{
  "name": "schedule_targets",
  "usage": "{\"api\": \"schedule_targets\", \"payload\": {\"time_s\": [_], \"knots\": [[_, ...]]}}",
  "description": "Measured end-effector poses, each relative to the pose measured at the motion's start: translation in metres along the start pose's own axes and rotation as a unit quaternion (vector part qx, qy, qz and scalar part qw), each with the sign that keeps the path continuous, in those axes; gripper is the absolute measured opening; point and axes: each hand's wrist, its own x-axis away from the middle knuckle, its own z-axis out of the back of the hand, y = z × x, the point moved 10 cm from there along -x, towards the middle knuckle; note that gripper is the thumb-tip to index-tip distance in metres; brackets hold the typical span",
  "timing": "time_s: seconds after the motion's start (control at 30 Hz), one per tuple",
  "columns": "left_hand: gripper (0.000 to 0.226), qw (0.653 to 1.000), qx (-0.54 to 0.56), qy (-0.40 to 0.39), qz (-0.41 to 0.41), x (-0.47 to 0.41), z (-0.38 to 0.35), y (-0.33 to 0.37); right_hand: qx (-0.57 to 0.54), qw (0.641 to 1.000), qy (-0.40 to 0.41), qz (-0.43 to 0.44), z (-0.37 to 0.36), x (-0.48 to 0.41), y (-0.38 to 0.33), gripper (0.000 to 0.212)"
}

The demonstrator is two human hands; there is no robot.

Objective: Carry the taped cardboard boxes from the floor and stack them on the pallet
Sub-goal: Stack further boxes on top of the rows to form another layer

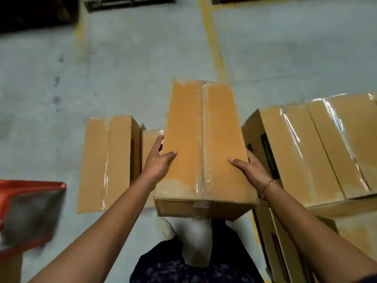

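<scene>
i see one taped box [204,144] held above the floor [51,78] in the frame centre. the left hand [158,158] clamps its left side, the right hand [251,168] its right side. two other boxes [108,160] lie at centre left, one stack of boxes [316,150] at right.

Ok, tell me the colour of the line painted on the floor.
Yellow, worn in patches: the painted line shows best in the head view.

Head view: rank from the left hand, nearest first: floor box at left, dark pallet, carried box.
1. Carried box: left hand holds its left side.
2. Floor box: just left, below.
3. Dark pallet: far, top edge.
</scene>
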Motion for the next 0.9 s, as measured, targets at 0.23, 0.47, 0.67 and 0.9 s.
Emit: {"api": "schedule_targets", "payload": {"time_s": [0.23, 0.47, 0.67, 0.9], "knots": [[0.077, 0.994, -0.071, -0.042, -0.066, -0.003, -0.092, 0.147, -0.073, 0.993, 0.052, 0.082, 0.128, 0.018, -0.074, 0.044], [0.05, 0.98, -0.078, -0.12, -0.137, -0.023, -0.187, 0.251, -0.128, 0.979, 0.105, 0.119, 0.233, 0.017, -0.109, 0.042], [0.048, 0.97, -0.074, -0.179, -0.144, -0.055, -0.257, 0.311, -0.165, 0.966, 0.16, 0.119, 0.294, 0.002, -0.12, 0.042], [0.049, 0.952, -0.084, -0.258, -0.144, -0.14, -0.334, 0.385, -0.215, 0.943, 0.227, 0.109, 0.348, -0.063, -0.149, 0.045]]}}
